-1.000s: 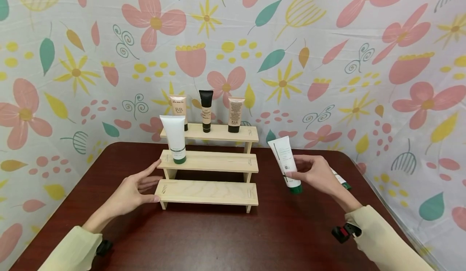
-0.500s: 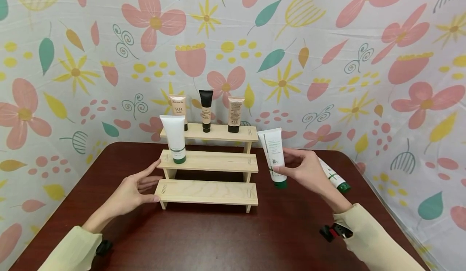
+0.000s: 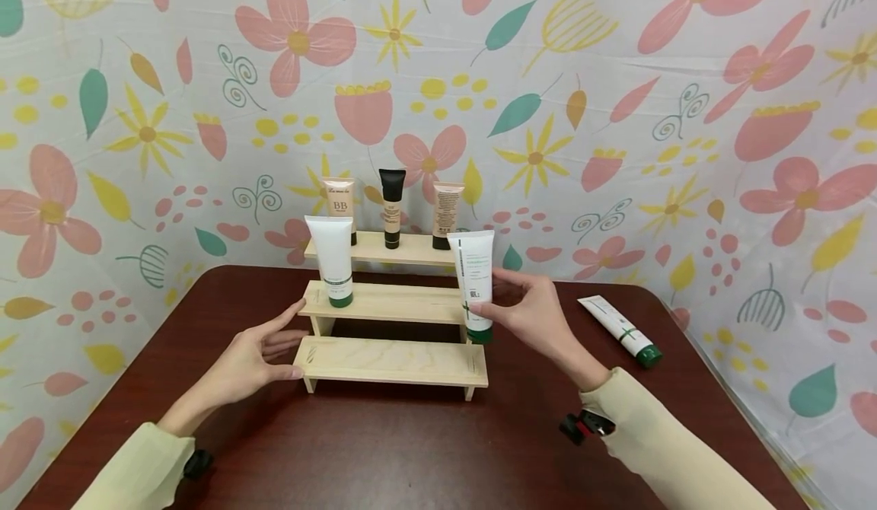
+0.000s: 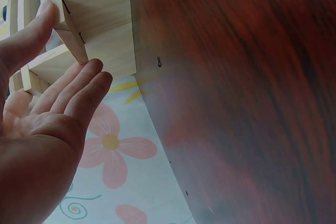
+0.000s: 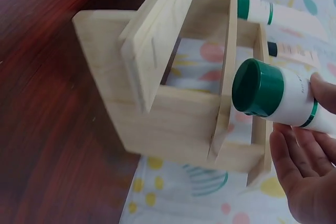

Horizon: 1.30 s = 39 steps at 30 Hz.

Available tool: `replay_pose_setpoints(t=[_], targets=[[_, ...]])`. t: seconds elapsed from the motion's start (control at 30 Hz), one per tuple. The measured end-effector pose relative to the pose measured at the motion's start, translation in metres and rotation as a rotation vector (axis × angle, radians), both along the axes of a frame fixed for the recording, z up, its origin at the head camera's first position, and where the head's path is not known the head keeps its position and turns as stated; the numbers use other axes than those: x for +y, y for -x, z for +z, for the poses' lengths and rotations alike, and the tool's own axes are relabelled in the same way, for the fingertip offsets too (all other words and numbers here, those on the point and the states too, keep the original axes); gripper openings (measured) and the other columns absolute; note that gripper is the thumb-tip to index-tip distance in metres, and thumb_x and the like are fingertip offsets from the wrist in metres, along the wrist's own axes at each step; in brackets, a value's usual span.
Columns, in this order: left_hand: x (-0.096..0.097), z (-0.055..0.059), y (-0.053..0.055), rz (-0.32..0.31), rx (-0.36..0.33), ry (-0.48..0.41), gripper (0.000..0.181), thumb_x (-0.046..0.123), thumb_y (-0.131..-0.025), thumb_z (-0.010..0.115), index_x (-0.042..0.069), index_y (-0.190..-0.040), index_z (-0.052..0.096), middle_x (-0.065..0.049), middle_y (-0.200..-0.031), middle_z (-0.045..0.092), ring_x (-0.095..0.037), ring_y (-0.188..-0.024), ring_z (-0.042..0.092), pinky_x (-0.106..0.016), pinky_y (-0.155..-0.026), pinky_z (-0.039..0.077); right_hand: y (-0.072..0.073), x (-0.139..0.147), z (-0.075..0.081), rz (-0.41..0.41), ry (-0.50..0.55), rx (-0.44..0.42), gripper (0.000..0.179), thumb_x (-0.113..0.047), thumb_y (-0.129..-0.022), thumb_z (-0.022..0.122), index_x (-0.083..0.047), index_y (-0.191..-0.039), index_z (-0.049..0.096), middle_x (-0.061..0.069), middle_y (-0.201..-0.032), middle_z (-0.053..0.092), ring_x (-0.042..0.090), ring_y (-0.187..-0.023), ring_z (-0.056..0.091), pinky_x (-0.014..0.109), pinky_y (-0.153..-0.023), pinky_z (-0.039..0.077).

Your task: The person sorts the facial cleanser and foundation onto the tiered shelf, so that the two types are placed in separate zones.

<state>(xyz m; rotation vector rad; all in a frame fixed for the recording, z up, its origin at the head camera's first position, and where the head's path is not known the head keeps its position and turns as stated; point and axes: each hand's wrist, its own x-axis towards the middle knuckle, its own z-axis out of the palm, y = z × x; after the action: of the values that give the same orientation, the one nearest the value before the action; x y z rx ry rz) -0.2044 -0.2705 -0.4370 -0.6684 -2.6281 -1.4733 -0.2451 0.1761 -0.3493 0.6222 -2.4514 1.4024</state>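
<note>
My right hand (image 3: 534,313) pinches a white squeeze tube (image 3: 474,274) with a green cap between thumb and fingers. It holds the tube cap down at the right end of the middle tier of a three-tier wooden display stand (image 3: 390,359). In the right wrist view the green cap (image 5: 258,87) appears close to the tier's edge; contact cannot be told. My left hand (image 3: 250,365) rests with extended fingers against the stand's left end. In the left wrist view its fingertips (image 4: 94,66) touch the wood. Another white tube (image 3: 332,259) stands cap down on the middle tier's left.
On the top tier stand a beige BB cream tube (image 3: 340,204), a black-topped tube (image 3: 392,209) and another beige tube (image 3: 448,213). A white tube (image 3: 619,329) with a green cap lies on the dark table (image 3: 384,457) at right. A patterned cloth (image 3: 438,61) hangs behind.
My right hand has carried the white tube left, from beside the stand to the middle tier's right end, turning it more upright. The tube lying at right is uncovered. My left hand stays put.
</note>
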Motion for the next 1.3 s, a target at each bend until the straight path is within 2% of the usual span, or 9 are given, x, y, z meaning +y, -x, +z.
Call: replay_pose_setpoints(t=[0.17,0.27,0.43,0.57,0.83,1.07,1.3], targets=[[0.001,0.000,0.000,0.000,-0.001,0.000,0.107,-0.004,-0.079,0.091,0.015,-0.167,0.033,-0.032,-0.144,0.057,-0.042,-0.124,0.065,-0.054,-0.097,0.056,0.005,-0.021,0.002,0.047,0.087,0.005,0.058,-0.010,-0.082,0.092,0.001,-0.134,0.071,0.012,-0.106,0.079,0.024,-0.093,0.077,0.025,-0.073,0.061],[0.001,-0.001,0.000,-0.001,-0.003,-0.001,0.107,-0.004,-0.079,0.091,0.015,-0.167,0.033,-0.032,-0.143,0.058,-0.043,-0.123,0.065,-0.054,-0.097,0.056,0.009,-0.033,0.001,0.057,0.136,-0.004,0.057,-0.009,-0.081,0.093,-0.001,-0.134,0.072,0.012,-0.106,0.079,0.024,-0.096,0.078,0.025,-0.076,0.061],[0.002,-0.001,0.001,0.001,-0.008,0.000,0.106,-0.003,-0.080,0.091,0.015,-0.167,0.033,-0.031,-0.141,0.060,-0.043,-0.123,0.065,-0.054,-0.097,0.056,0.018,-0.054,-0.004,0.038,0.174,0.018,0.054,-0.012,-0.081,0.094,-0.007,-0.131,0.075,0.010,-0.105,0.079,0.023,-0.095,0.078,0.037,-0.083,0.062],[0.002,0.000,0.000,0.005,-0.008,0.006,0.106,-0.003,-0.079,0.091,0.015,-0.167,0.033,-0.031,-0.140,0.060,-0.043,-0.123,0.065,-0.054,-0.097,0.056,0.023,-0.071,-0.008,0.062,0.202,0.039,0.050,-0.012,-0.081,0.094,-0.008,-0.127,0.077,0.009,-0.104,0.080,0.022,-0.093,0.078,0.044,-0.087,0.062],[0.002,-0.002,-0.001,0.011,-0.014,0.003,0.107,-0.003,-0.079,0.091,0.015,-0.167,0.033,-0.031,-0.137,0.063,-0.043,-0.122,0.066,-0.054,-0.097,0.056,0.029,-0.098,-0.012,0.082,0.231,0.031,0.055,-0.009,-0.083,0.092,-0.005,-0.134,0.073,0.007,-0.106,0.080,0.017,-0.094,0.077,0.036,-0.085,0.063],[0.000,0.000,0.000,0.011,-0.016,0.001,0.107,-0.003,-0.079,0.091,0.016,-0.167,0.033,-0.030,-0.137,0.063,-0.043,-0.122,0.066,-0.054,-0.096,0.056,0.037,-0.114,-0.016,0.072,0.254,0.026,0.055,-0.007,-0.083,0.091,-0.003,-0.134,0.072,0.008,-0.105,0.080,0.018,-0.094,0.077,0.034,-0.085,0.063],[-0.001,0.001,0.001,0.017,-0.016,0.011,0.107,-0.002,-0.079,0.091,0.017,-0.167,0.033,-0.030,-0.137,0.063,-0.043,-0.122,0.066,-0.053,-0.096,0.057,0.039,-0.120,-0.015,0.070,0.257,0.027,0.057,-0.007,-0.082,0.093,-0.004,-0.135,0.072,0.009,-0.105,0.080,0.019,-0.093,0.077,0.036,-0.084,0.063]])
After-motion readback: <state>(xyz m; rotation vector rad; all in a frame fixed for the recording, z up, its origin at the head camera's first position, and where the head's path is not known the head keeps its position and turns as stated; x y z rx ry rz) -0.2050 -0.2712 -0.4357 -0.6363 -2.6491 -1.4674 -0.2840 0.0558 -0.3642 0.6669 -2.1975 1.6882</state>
